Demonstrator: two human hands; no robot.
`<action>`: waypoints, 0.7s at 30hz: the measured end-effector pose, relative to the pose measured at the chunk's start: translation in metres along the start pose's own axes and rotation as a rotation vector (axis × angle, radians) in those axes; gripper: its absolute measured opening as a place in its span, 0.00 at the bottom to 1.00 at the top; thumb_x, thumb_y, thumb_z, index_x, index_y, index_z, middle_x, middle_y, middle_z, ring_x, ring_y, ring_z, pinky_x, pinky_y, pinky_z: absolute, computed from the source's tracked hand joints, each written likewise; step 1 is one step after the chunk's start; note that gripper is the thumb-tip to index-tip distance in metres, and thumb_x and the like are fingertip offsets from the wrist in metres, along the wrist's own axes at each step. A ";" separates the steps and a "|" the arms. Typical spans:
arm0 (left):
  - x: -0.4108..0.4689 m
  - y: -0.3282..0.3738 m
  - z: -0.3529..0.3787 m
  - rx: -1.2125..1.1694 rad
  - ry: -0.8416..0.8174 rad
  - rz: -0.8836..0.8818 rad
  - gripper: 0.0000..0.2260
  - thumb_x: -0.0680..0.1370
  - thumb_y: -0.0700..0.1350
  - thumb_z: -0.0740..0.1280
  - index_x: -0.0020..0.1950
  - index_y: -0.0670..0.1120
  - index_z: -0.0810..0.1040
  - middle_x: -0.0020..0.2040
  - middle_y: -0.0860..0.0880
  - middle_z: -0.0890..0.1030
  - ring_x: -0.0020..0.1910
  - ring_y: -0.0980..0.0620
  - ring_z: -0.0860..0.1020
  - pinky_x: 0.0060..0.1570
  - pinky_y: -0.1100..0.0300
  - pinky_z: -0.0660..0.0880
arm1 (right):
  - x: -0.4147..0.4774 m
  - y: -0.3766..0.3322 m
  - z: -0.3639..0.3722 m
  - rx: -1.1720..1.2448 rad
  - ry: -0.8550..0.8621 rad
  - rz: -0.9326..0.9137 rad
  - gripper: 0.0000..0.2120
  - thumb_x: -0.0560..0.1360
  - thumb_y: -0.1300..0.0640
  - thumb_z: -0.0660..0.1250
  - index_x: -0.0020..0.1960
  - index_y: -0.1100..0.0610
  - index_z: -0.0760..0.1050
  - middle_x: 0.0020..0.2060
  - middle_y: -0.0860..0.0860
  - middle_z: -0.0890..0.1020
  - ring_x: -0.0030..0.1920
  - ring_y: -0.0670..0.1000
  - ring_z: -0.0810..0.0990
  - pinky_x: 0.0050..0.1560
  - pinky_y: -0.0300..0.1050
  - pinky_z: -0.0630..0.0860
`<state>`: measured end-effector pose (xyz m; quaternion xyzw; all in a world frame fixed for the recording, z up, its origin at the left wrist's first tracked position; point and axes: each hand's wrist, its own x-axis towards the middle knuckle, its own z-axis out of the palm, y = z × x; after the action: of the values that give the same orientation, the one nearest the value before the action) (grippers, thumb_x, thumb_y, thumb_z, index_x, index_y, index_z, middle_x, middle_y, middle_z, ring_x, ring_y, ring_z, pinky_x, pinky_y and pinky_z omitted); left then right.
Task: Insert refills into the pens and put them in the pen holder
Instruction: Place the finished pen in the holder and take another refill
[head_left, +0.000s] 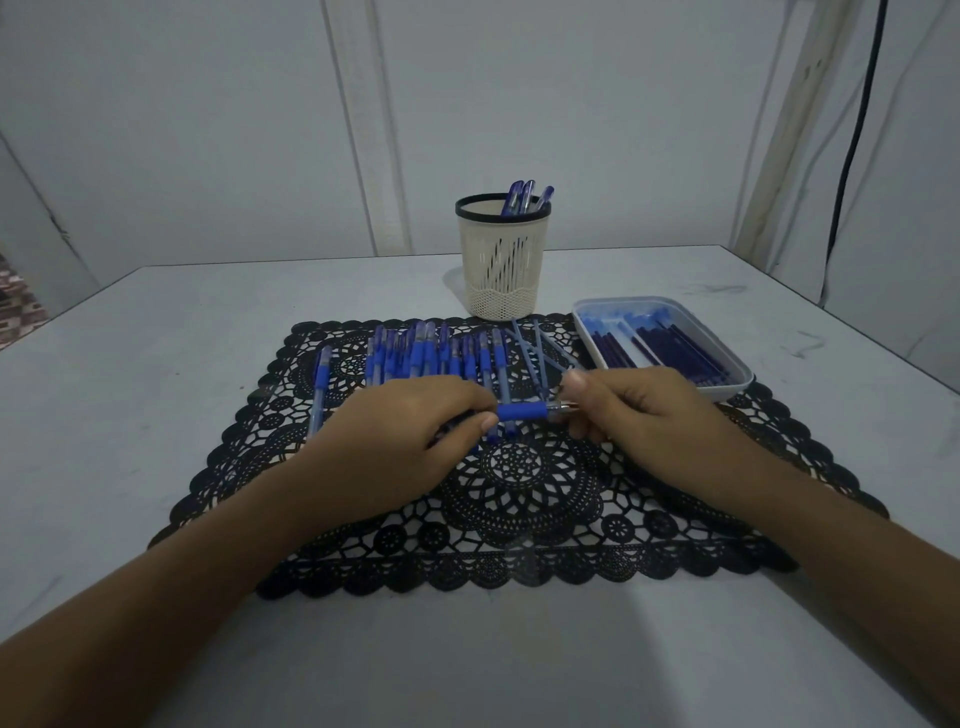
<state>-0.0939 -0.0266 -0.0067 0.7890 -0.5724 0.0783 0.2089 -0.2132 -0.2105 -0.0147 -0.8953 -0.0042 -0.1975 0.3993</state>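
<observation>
A blue-gripped pen lies level between my two hands, above the black lace mat. My left hand grips its barrel end, most of which is hidden under the fingers. My right hand pinches the clear tip end. Behind the hands, a row of several blue pens lies on the mat, with one pen apart at the left and loose refills at the right. The cream pen holder stands behind the mat with three pens in it.
A shallow grey tray with several dark refills sits at the right, its near corner on the mat. The table is pale grey. A wall stands close behind, with a black cable hanging at the right.
</observation>
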 end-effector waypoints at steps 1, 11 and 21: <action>0.000 0.000 0.000 -0.005 0.003 0.000 0.12 0.76 0.52 0.56 0.51 0.53 0.77 0.34 0.64 0.71 0.38 0.70 0.71 0.38 0.73 0.66 | 0.001 0.002 0.000 0.015 -0.014 -0.014 0.18 0.71 0.40 0.57 0.47 0.50 0.78 0.34 0.49 0.79 0.35 0.51 0.77 0.39 0.46 0.76; 0.000 -0.003 0.000 -0.015 0.011 -0.009 0.17 0.76 0.57 0.52 0.51 0.53 0.77 0.34 0.62 0.72 0.37 0.66 0.72 0.37 0.71 0.67 | 0.002 0.007 -0.001 0.061 -0.033 -0.049 0.05 0.74 0.49 0.63 0.47 0.49 0.73 0.34 0.45 0.75 0.33 0.44 0.73 0.35 0.36 0.71; 0.000 -0.004 0.000 -0.005 0.015 -0.007 0.12 0.77 0.52 0.56 0.51 0.53 0.77 0.34 0.64 0.71 0.38 0.68 0.71 0.40 0.73 0.66 | 0.001 0.008 0.000 -0.089 0.017 -0.154 0.04 0.74 0.54 0.66 0.45 0.47 0.72 0.36 0.44 0.74 0.35 0.42 0.73 0.34 0.30 0.68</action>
<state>-0.0899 -0.0256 -0.0077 0.7899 -0.5683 0.0819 0.2156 -0.2112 -0.2163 -0.0197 -0.9076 -0.0609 -0.2350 0.3427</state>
